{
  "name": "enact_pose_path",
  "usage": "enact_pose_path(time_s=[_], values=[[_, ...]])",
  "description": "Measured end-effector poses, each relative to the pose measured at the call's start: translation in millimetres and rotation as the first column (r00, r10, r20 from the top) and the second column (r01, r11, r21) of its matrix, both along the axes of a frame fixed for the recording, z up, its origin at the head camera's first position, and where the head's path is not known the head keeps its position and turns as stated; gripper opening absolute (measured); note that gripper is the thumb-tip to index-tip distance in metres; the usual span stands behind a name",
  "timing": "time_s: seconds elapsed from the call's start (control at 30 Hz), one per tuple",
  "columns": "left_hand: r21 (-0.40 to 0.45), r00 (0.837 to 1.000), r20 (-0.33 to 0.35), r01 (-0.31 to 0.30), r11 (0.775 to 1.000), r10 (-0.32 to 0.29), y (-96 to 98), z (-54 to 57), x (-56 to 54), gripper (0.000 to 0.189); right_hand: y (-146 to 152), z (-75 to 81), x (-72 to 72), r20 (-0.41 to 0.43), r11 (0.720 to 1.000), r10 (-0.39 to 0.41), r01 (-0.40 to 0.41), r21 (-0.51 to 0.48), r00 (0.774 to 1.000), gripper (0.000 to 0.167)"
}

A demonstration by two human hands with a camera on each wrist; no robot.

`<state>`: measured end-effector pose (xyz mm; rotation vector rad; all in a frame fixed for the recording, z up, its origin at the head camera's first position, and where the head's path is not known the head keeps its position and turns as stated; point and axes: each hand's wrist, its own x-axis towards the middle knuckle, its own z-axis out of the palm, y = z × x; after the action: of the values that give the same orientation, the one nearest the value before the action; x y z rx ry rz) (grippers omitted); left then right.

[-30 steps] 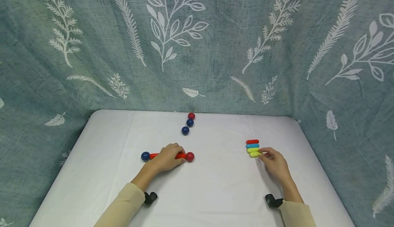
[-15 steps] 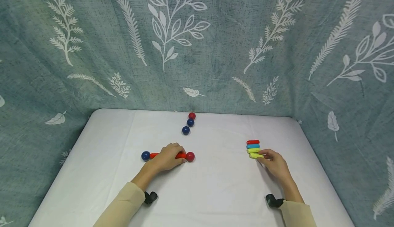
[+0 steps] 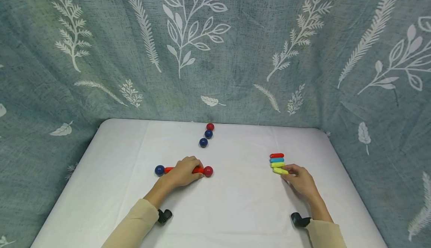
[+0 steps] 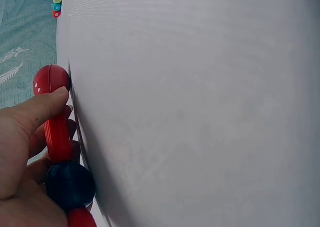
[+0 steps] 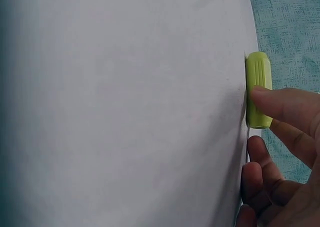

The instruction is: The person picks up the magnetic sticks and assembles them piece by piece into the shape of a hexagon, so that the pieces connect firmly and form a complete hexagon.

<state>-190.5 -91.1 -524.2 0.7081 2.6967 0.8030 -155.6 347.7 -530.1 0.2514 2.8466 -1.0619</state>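
Note:
My left hand (image 3: 184,171) grips a straight chain of toy building rods and balls lying on the table. A blue ball (image 3: 159,170) ends it on the left and a red ball (image 3: 208,171) on the right. In the left wrist view, a red rod (image 4: 59,139) runs from the red ball to a dark blue middle ball (image 4: 70,185), which the hand hides from the head camera. At the right, my right hand (image 3: 300,180) pinches a ribbed yellow-green rod (image 5: 258,69) between thumb and forefinger, its other fingers curled below.
Just beyond the pinched rod lie a second yellow-green rod (image 3: 277,164), a blue rod (image 3: 277,160) and a red rod (image 3: 277,155), side by side. At the back of the white table (image 3: 242,210) sit a loose red ball (image 3: 210,127) and two blue balls (image 3: 203,142).
The right hand has drawn the nearest yellow-green rod slightly toward me, opening a small gap from the row. The left hand and its chain stay put.

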Motion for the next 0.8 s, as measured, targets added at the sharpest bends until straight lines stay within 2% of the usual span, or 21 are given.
enact_pose_path(time_s=[0.3, 0.8], values=[[0.0, 1.0, 0.0, 0.0, 1.0, 0.0, -0.4, -1.6, 0.0, 0.023, -7.1, 4.5, 6.3, -0.01, 1.0, 0.021, -0.021, -0.005, 1.0, 0.031], [0.004, 1.0, 0.0, 0.011, 1.0, -0.011, -1.0, -4.2, -1.2, 0.023, -55.6, 5.5, 11.8, -0.088, 0.984, 0.124, -0.134, -0.115, 0.988, 0.022]])
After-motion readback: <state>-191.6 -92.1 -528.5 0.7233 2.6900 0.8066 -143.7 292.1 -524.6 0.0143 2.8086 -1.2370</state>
